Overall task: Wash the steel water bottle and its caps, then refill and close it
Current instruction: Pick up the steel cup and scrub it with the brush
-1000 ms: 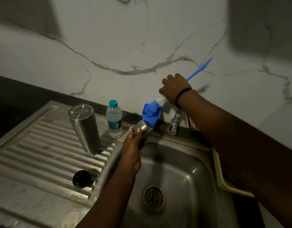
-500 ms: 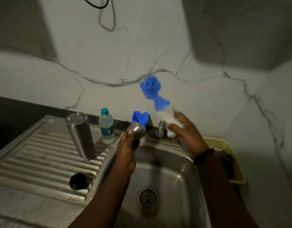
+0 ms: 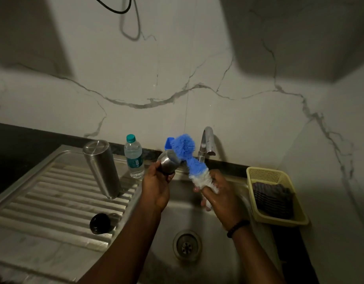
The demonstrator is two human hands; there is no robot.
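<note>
**Steel cap and bottle brush held over the sink**

On the ribbed stainless-steel draining board [image 3: 60, 193] at the left, the tall cylindrical steel water bottle [image 3: 102, 168] stands mouth-down, leaning slightly. Nearer the front edge of the board lies a small round black cap [image 3: 100, 223], well apart from the bottle. Just behind and right of the steel bottle, a small clear plastic water bottle with a teal lid [image 3: 133, 156] stands upright against the marble-patterned wall.

The left hand [image 3: 157, 187] is raised over the left rim of the stainless-steel sink basin [image 3: 189, 210], its fingers and thumb curled round a short round steel cap [image 3: 168, 163], whose open side faces the brush. The fluffy blue head of a blue-and-white bottle brush [image 3: 189, 160] touches that opening. Behind the brush head, a small blue plastic holder [image 3: 168, 143] shows partly. The right hand [image 3: 220, 193] grips the white lower bristles of the brush with curled fingers; a dark beaded band sits on its wrist. A curved chrome tap [image 3: 206, 144] rises behind the brush, and the round drain [image 3: 187, 245] lies in the basin below the hands.

At the far right, a pale yellow perforated plastic basket [image 3: 279, 219] rests on the counter beside the sink, holding a dark striped cloth [image 3: 273, 198].
</note>
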